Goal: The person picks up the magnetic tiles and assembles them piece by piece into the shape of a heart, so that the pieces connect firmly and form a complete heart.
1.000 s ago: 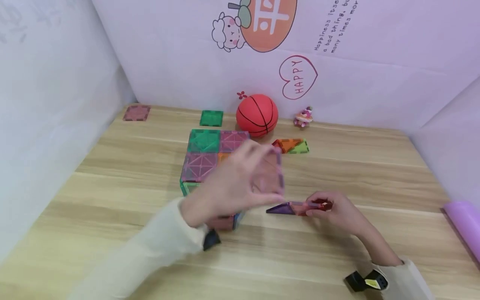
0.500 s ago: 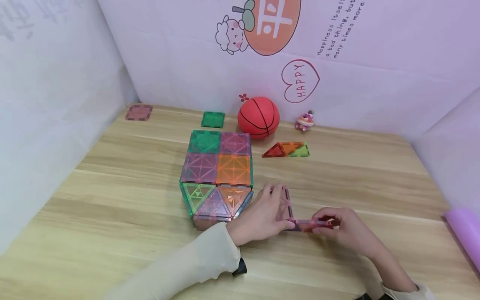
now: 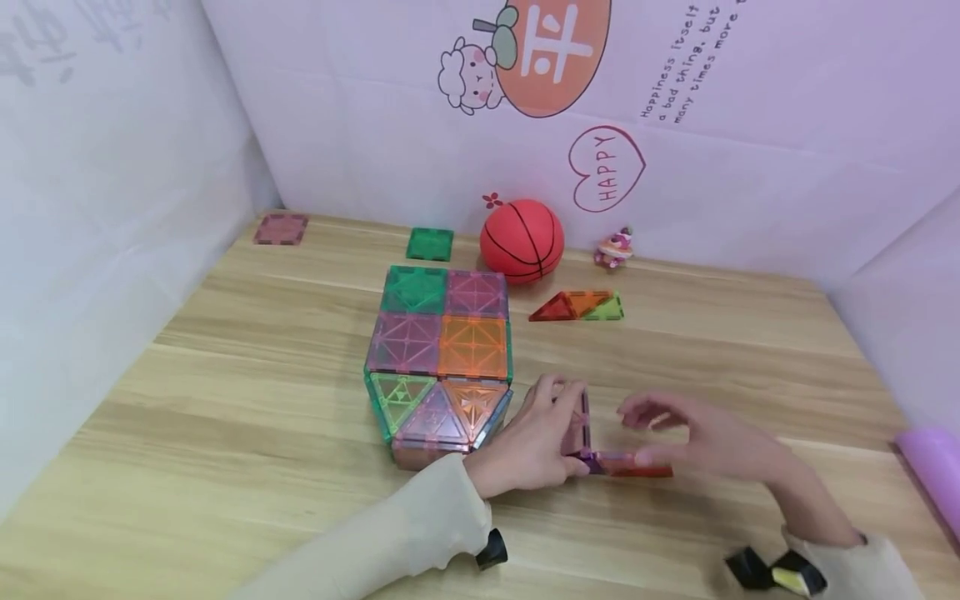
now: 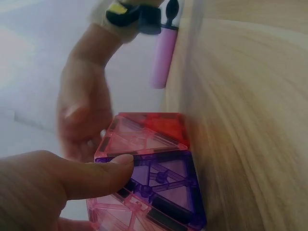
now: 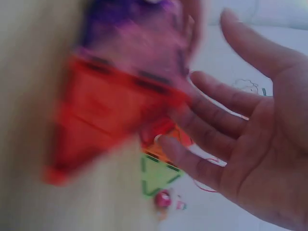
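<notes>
My left hand (image 3: 528,446) grips a pink square magnetic tile (image 3: 579,427) that stands on edge on the table. Its thumb presses against a purple triangular tile (image 4: 166,173), as the left wrist view shows. Joined in a row to that purple piece are a pink triangular tile (image 4: 130,138) and a red one (image 4: 171,129), all upright. My right hand (image 3: 705,437) is beside the red end with fingers spread, holding nothing. Left of my left hand lies a box-like build of magnetic tiles (image 3: 407,343), its top made of coloured squares and triangles.
Behind are a green square tile (image 3: 430,244), a pink square tile (image 3: 281,228), a red toy basketball (image 3: 522,242) and a small figurine (image 3: 615,248). A flat strip of red, orange and green triangles (image 3: 588,305) lies nearer. A pink cylinder (image 3: 930,479) is at the right edge.
My left hand has brought the pink square tile down from above the build to the left end of the triangle row. My right hand has let go of the red tile.
</notes>
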`<state>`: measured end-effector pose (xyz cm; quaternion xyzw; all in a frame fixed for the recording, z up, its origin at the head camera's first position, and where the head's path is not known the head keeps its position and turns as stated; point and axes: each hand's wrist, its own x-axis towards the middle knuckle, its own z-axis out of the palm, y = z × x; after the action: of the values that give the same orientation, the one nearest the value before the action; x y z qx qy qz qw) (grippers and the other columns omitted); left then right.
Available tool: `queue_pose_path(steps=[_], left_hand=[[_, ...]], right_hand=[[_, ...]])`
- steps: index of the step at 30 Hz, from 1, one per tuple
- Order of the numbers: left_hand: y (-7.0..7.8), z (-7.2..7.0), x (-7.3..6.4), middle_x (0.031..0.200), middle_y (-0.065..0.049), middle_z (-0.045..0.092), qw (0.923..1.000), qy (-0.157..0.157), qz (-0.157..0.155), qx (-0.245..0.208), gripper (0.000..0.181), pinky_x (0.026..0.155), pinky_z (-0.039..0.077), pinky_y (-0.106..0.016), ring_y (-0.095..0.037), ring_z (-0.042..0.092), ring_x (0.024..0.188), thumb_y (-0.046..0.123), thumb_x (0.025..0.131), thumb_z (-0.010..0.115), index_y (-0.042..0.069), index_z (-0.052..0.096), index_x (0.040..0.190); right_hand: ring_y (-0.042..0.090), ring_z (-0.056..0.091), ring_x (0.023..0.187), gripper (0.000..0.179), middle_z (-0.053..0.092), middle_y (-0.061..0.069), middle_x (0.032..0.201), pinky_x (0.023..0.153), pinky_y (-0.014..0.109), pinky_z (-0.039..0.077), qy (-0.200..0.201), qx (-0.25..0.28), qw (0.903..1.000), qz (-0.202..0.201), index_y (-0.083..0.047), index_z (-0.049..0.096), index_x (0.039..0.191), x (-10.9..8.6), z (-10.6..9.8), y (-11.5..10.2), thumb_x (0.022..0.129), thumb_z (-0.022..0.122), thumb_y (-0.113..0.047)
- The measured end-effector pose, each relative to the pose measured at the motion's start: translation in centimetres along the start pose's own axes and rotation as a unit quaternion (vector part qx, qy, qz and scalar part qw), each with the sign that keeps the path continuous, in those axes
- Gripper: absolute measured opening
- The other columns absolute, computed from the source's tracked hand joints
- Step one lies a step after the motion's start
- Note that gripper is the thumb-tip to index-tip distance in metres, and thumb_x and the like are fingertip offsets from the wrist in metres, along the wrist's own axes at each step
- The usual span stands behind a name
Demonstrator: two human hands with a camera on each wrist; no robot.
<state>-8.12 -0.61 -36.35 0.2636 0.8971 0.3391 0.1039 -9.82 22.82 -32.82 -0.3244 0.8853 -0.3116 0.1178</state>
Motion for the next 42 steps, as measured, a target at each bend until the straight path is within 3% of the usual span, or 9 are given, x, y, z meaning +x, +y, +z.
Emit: queue_pose_path(steps=[4,7,11,14,18,25,32,37,42], left_hand=[[-0.1,-0.2,0.1,0.141,-0.008,0.036,0.9999,-0.005,-0.009,-0.007,0.083,0.104,0.041,-0.031,-0.02,0.041,0.129,0.021,0.078,0.079,0.009,0.029,0.144],[-0.1,-0.2,0.2,0.135,-0.007,0.041,0.9997,-0.011,-0.017,-0.014,0.084,0.102,0.042,-0.028,-0.018,0.046,0.122,0.019,0.079,0.079,0.007,0.028,0.144],[0.0,-0.1,0.3,0.133,-0.006,0.042,0.9994,-0.006,-0.02,-0.028,0.083,0.099,0.044,-0.027,-0.017,0.047,0.119,0.017,0.078,0.079,0.008,0.028,0.144],[0.3,0.2,0.3,0.134,-0.007,0.041,0.9993,-0.005,-0.018,-0.033,0.083,0.098,0.044,-0.026,-0.016,0.047,0.119,0.015,0.078,0.078,0.008,0.027,0.144],[0.7,0.4,0.4,0.137,-0.008,0.038,0.9992,-0.009,-0.02,-0.033,0.084,0.097,0.044,-0.026,-0.016,0.046,0.12,0.012,0.079,0.077,0.008,0.026,0.145],[0.6,0.3,0.7,0.143,-0.012,0.033,0.9989,-0.008,-0.033,-0.032,0.086,0.101,0.043,-0.029,-0.02,0.045,0.125,0.01,0.08,0.076,0.006,0.022,0.147],[0.6,0.1,0.8,0.144,-0.012,0.033,0.998,-0.014,-0.046,-0.041,0.088,0.103,0.042,-0.034,-0.02,0.044,0.125,0.01,0.08,0.076,0.008,0.02,0.148],[0.7,0.1,0.8,0.143,-0.011,0.034,0.9983,-0.02,-0.043,-0.035,0.088,0.104,0.042,-0.034,-0.02,0.044,0.125,0.01,0.079,0.077,0.009,0.021,0.148],[0.7,0.1,0.8,0.141,-0.011,0.036,0.9987,-0.022,-0.032,-0.032,0.087,0.103,0.042,-0.034,-0.02,0.044,0.124,0.01,0.079,0.076,0.01,0.022,0.147]], right_hand=[[0.023,0.061,0.097,0.034,0.065,0.014,0.106,0.083,0.037,0.054,0.05,-0.038,0.998,0.013,0.0,0.06,0.114,4.8,-2.7,1.0,0.084,0.071,-0.011],[0.039,0.056,0.108,0.04,0.058,0.024,0.117,0.092,0.052,0.047,0.082,-0.104,0.9906,0.034,0.006,0.055,0.119,9.0,-4.0,2.4,0.085,0.069,-0.006],[0.046,0.046,0.121,0.049,0.049,0.03,0.131,0.101,0.059,0.037,0.06,-0.194,0.9775,0.055,0.009,0.049,0.127,12.7,-4.7,4.6,0.083,0.068,0.0],[0.041,0.058,0.101,0.036,0.062,0.027,0.113,0.091,0.055,0.045,0.043,-0.232,0.9708,0.041,0.01,0.059,0.115,13.6,-4.8,6.2,0.081,0.067,0.003],[0.03,0.06,0.078,0.017,0.069,0.019,0.088,0.078,0.05,0.05,0.041,-0.239,0.9696,0.033,0.007,0.068,0.098,13.0,-4.8,7.4,0.081,0.066,0.005],[0.029,0.066,0.082,0.018,0.071,0.019,0.093,0.076,0.048,0.052,0.034,-0.216,0.9752,0.036,0.005,0.07,0.099,7.9,-4.1,6.6,0.082,0.068,0.003],[0.014,0.065,0.073,0.015,0.073,0.009,0.089,0.06,0.031,0.051,0.045,-0.207,0.9762,0.046,-0.005,0.074,0.095,2.5,-2.1,4.8,0.08,0.073,-0.003],[0.006,0.059,0.07,0.016,0.073,0.006,0.091,0.057,0.024,0.047,0.048,-0.194,0.979,0.041,-0.008,0.074,0.097,1.8,-0.3,2.9,0.08,0.073,-0.006],[0.011,0.064,0.074,0.019,0.073,0.005,0.091,0.061,0.028,0.052,0.073,-0.175,0.9815,0.026,-0.006,0.073,0.098,1.6,0.8,2.0,0.079,0.073,-0.001]])
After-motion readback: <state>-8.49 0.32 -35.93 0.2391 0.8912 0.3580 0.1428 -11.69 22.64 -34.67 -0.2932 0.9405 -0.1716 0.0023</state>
